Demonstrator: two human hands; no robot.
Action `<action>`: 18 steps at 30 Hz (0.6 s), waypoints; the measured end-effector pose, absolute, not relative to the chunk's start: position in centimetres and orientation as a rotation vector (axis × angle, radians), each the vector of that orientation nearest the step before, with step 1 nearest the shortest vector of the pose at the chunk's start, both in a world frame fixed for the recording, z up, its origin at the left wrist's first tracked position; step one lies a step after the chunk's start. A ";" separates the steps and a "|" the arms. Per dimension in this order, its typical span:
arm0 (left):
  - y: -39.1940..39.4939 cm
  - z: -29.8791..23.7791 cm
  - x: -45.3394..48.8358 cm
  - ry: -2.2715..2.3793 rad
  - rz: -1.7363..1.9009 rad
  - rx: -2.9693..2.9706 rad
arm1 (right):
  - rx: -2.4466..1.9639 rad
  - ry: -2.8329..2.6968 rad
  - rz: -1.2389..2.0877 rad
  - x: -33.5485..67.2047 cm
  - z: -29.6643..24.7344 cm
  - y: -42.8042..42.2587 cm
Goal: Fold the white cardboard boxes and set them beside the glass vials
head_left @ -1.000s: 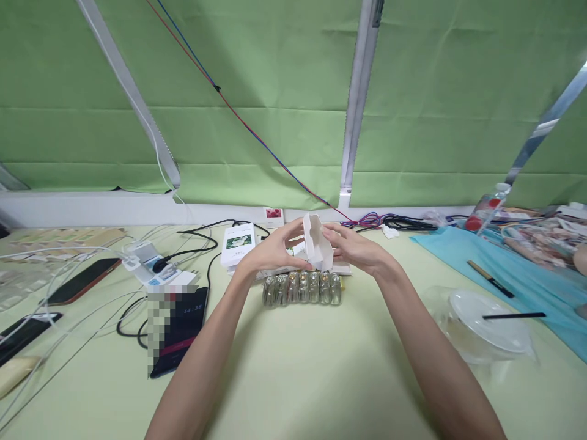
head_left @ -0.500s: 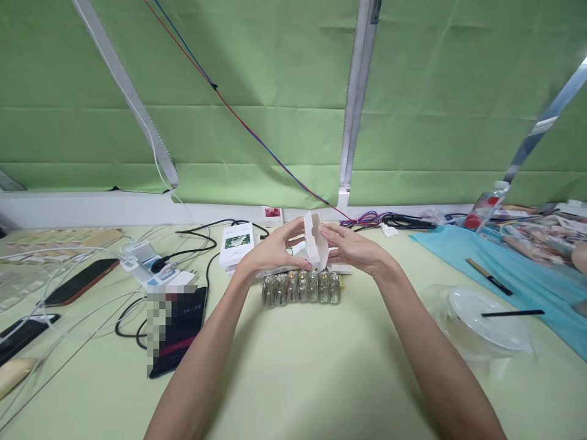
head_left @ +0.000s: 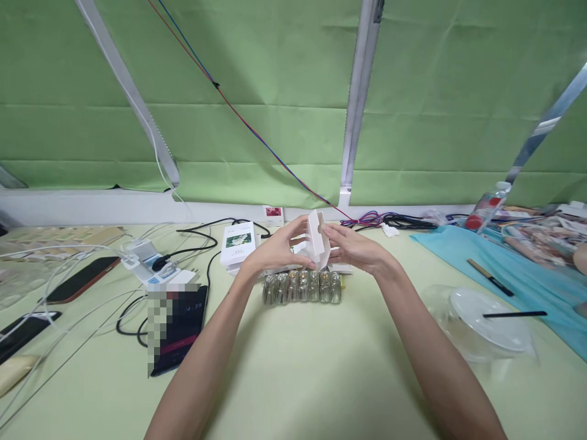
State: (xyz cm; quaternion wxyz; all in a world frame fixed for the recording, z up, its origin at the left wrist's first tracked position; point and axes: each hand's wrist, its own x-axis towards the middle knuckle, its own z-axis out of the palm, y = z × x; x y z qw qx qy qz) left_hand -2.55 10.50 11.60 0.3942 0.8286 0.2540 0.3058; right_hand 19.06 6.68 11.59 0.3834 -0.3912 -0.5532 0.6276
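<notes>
Both hands meet over the middle of the green table around a small white cardboard box [head_left: 317, 243] with its end flap standing up. My left hand [head_left: 274, 252] grips the box from the left, fingers curled round it. My right hand [head_left: 352, 249] holds it from the right, fingertips at the flap. Just in front of the hands stands a row of several small glass bottles [head_left: 302, 286] with gold caps. A white box with a flower picture [head_left: 238, 242] lies to the left of my left hand.
A dark phone [head_left: 178, 328], a power strip with chargers [head_left: 158, 271] and many cables crowd the left side. A clear lidded container [head_left: 490, 326] with a black stick sits at the right, beside a blue cloth [head_left: 527, 275] with clutter.
The box has shifted slightly in my hands and its flap now stands more upright. Arms and bottles stay where they were.
</notes>
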 end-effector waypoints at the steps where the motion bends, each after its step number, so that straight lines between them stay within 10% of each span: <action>1: 10.5 11.6 -2.5 0.649 0.782 2.089 | -0.989 -1.411 1.607 19.1 11.5 6.7; 18: 10.8 10.8 -1.6 0.779 0.928 2.182 | -0.924 -1.232 1.714 19.4 11.4 7.3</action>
